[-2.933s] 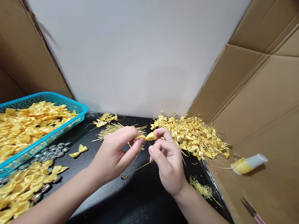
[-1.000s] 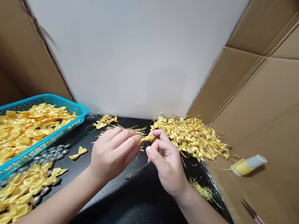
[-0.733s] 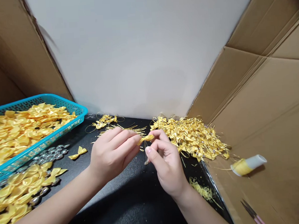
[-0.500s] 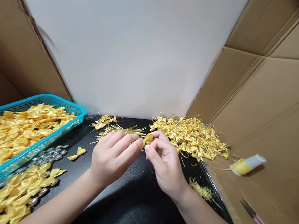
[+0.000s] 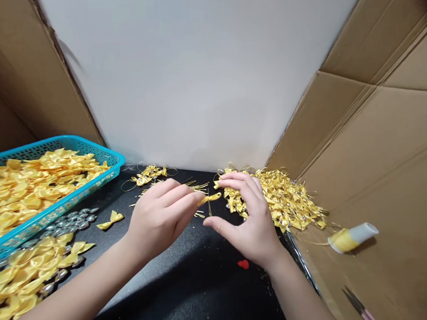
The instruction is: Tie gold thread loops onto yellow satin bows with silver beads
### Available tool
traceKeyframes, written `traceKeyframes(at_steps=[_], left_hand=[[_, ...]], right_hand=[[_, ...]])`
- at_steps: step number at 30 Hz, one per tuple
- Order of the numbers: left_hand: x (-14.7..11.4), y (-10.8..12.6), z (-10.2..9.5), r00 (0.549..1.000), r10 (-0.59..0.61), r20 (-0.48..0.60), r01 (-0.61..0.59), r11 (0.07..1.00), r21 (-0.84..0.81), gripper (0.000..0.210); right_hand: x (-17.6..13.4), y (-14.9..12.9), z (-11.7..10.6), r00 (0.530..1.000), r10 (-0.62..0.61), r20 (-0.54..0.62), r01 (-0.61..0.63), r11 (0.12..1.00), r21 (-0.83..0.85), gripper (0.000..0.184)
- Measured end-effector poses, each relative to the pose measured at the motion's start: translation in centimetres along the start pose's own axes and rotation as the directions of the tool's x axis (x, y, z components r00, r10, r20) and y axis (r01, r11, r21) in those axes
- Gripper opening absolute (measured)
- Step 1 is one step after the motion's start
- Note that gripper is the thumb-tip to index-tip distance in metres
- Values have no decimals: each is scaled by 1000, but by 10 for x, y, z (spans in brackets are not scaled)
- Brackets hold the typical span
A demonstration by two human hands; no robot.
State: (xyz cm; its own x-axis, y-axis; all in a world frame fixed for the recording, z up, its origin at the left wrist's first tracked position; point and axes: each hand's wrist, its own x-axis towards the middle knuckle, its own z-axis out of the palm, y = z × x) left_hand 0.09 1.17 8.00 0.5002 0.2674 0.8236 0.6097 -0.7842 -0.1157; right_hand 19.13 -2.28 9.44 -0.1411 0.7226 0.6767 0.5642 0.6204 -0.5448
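Observation:
My left hand [image 5: 164, 213] is closed in a pinch on one end of a yellow ribbon bow [image 5: 213, 197], raised over the black table. A thin strand [image 5: 210, 209] runs up and down at the bow's middle; whether it is thread or wire I cannot tell. Just right of the bow, my right hand [image 5: 251, 220] is open, thumb and fingers apart around the bow's free end with a gap. Behind my left hand lie gold twist ties [image 5: 200, 186], partly hidden. Beyond my right hand is a heap of finished bows with gold ties [image 5: 291, 196].
At left stands a blue basket [image 5: 118, 161] of yellow bows. Clear beads [image 5: 76, 219] and loose bows [image 5: 21, 273] lie beside it. A small red thing [image 5: 243, 264] is on the table [image 5: 178, 287]. At right are a thread spool [image 5: 354, 237] and pink-handled scissors [image 5: 360, 308].
My right hand has let go of the bow, opened and shifted right. My left hand keeps its pinch. The red thing now shows, and my right forearm covers the yellow thread scraps.

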Motion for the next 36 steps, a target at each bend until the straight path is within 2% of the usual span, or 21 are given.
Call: traceKeyframes(at_steps=[3,6,9,12,15,17,21,24,27,29,31,33,36], left_hand=[[1,0,0,999,-4,39,4,1000,-14,13],[-1,1,2,997,14,74,-13,1000,-18,14],[-2,1,5,994,33,109,-33,999,-1,16],[-3,0,8,990,45,131,-49,998,30,18],[-3,-1,8,986,87,141,-96,994,57,18],[-2,-1,8,981,115,157,-126,990,68,20],[-6,-2,17,962,105,250,-117,993,34,27],[-16,-3,34,921,120,369,-100,992,-73,32],[-29,-3,53,876,124,467,-39,982,-186,36],[-35,-2,61,845,119,521,25,965,-261,36],[-38,-1,65,813,109,572,95,944,-315,34],[-39,0,64,788,89,610,176,916,-361,31],[-38,1,61,764,39,644,363,799,-479,26]], right_hand=[[1,3,0,998,-20,57,21,1000,-21,25],[0,6,4,999,0,38,1,999,-33,9],[0,8,6,999,40,9,-40,999,-31,12],[1,11,6,987,131,94,-141,984,105,8],[2,16,10,944,257,206,-313,892,325,6],[0,19,15,922,324,212,-383,840,383,8],[0,19,20,928,367,58,-357,837,414,9],[6,15,5,918,378,-119,-265,808,527,9],[14,14,-20,863,402,-307,-128,760,637,6],[18,17,-34,813,433,-389,-79,744,663,6],[20,23,-42,784,456,-421,-75,743,665,9],[21,29,-44,779,473,-411,-95,737,669,11],[23,36,-45,773,520,-363,-124,686,717,11]])
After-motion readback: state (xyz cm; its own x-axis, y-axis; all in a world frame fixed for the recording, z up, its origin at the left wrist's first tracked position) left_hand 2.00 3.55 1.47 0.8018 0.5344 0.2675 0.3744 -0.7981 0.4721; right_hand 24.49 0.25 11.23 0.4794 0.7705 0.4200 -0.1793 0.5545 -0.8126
